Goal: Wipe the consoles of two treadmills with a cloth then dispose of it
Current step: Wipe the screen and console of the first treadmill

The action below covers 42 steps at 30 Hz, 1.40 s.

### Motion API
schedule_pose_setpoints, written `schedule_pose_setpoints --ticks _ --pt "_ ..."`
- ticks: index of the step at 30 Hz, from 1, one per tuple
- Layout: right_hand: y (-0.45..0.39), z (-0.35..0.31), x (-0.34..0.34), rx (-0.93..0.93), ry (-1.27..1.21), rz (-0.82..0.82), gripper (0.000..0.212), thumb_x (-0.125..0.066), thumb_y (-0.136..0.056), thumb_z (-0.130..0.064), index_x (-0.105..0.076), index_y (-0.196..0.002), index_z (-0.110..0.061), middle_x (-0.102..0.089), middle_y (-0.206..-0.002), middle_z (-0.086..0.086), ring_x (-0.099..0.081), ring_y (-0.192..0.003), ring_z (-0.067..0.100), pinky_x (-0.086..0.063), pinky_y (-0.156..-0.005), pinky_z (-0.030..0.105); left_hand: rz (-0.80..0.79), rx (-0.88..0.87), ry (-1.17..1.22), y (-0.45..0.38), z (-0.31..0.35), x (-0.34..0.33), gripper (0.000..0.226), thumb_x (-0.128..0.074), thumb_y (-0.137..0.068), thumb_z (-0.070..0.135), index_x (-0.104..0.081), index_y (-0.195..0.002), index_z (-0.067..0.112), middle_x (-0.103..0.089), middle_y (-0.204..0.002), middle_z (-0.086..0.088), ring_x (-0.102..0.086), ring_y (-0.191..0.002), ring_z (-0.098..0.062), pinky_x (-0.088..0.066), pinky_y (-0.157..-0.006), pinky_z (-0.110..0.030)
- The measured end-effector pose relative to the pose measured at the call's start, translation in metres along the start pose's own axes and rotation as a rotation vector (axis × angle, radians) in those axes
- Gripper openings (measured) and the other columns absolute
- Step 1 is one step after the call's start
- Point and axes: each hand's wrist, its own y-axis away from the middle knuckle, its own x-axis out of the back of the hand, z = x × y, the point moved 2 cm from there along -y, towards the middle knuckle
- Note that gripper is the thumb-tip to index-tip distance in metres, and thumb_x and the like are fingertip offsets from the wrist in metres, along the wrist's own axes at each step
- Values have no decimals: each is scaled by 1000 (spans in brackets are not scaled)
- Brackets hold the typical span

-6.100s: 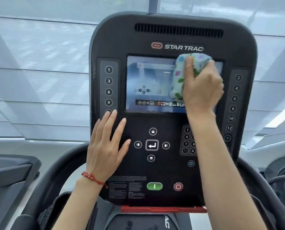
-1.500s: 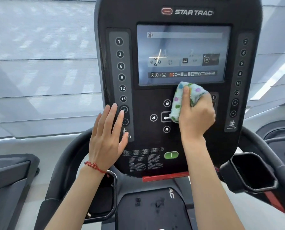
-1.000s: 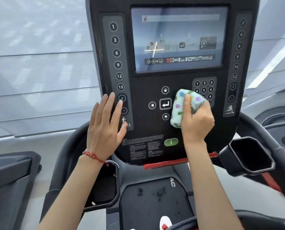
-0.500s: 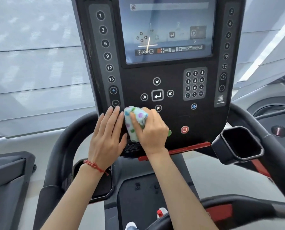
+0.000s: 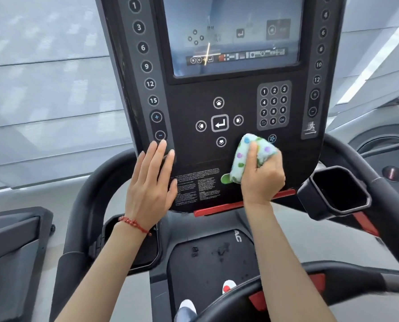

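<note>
1. Biggest change: my right hand (image 5: 262,175) has swung the cloth (image 5: 252,156) back across the console (image 5: 189,159). Half a second ago it was bunched up right against my left fingertips, now it's well off to their right, just under the number keypad (image 5: 273,105).
2. The screen (image 5: 231,36) sits way above my fingers now. I was rubbing that a few seconds back, so I reckon the top is done and I'm on the bottom strip.
3. Right fingers are curled round the wadded cloth, thumb across its front, pressing it on the panel. The green button (image 5: 225,178) peeks out just left of them.
4. Left hand (image 5: 151,182) hasn't budged: fingers straight, lying close together, flat on the console's lower left edge.
5. So treadmill one looks nearly finished; second one and binning the cloth still to go.
</note>
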Motion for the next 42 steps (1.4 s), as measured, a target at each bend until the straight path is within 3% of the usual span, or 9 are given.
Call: schedule_pose_setpoints --ticks 5,9,19,23,29,32,35,39,42 --pt "41 -29 -15 421 18 -165 33 -56 -87 -39 -62 -87 -6 -56 -64 5 -53 -51 18 -42 -41 28 31 35 -16 -4 6 -1 44 -53 -90 14 -50 -129 -6 -42 -137 -26 -33 -133 -37 -30 -109 -51" --pt "24 -18 -15 552 47 -175 37 -55 -89 -40 -65 -82 -6 -53 -60 4 -50 -50 17 -42 -41 29 66 -20 -31 -31 15 1 46 -53 -90 15 -48 -131 -3 -43 -139 -23 -32 -133 -36 -27 -111 -50" --pt "-63 58 18 -83 22 29 54 -46 -84 -47 -59 -81 5 -66 -75 20 -62 -66 35 -29 -55 20 -2 -142 -133 -89 8 -4 45 -49 -93 21 -47 -135 5 -39 -145 -17 -30 -136 -35 -23 -112 -51" --pt "-61 43 15 -131 2 68 47 -52 -83 -43 -60 -79 3 -66 -74 16 -63 -64 32 -31 -56 19 -4 -136 -149 -87 8 -7 44 -47 -94 21 -47 -135 5 -39 -145 -17 -31 -135 -35 -24 -112 -52" --pt "-50 13 -5 427 -10 -94 38 -55 -89 -40 -66 -81 -5 -61 -64 5 -57 -51 18 -42 -43 24 26 -104 -138 -87 13 -9 44 -48 -93 19 -47 -134 4 -40 -143 -19 -31 -135 -36 -23 -112 -52" --pt "-67 21 -7 521 -22 -86 42 -51 -91 -41 -66 -80 -3 -60 -63 7 -56 -50 19 -41 -43 24 31 -104 -138 -87 13 -9 44 -48 -93 19 -47 -134 3 -40 -143 -19 -30 -135 -36 -23 -112 -52" --pt "-100 27 -1 361 -28 -8 44 -51 -89 -44 -62 -79 -3 -62 -67 11 -58 -55 25 -37 -49 25 33 -94 -144 -87 14 -9 44 -49 -93 19 -48 -133 3 -41 -143 -19 -30 -135 -36 -22 -112 -52" --pt "-170 33 9 -99 41 45 49 -50 -88 -49 -59 -89 0 -66 -89 16 -60 -81 32 -38 -65 30 33 -79 -142 -88 17 -9 44 -49 -92 19 -47 -133 3 -41 -142 -19 -31 -134 -36 -23 -112 -52" --pt "-183 27 11 -139 61 43 48 -49 -88 -51 -58 -93 -4 -66 -96 12 -59 -87 29 -34 -65 28 34 -66 -152 -89 19 -10 44 -50 -92 18 -47 -133 3 -41 -142 -20 -31 -134 -36 -24 -111 -53"
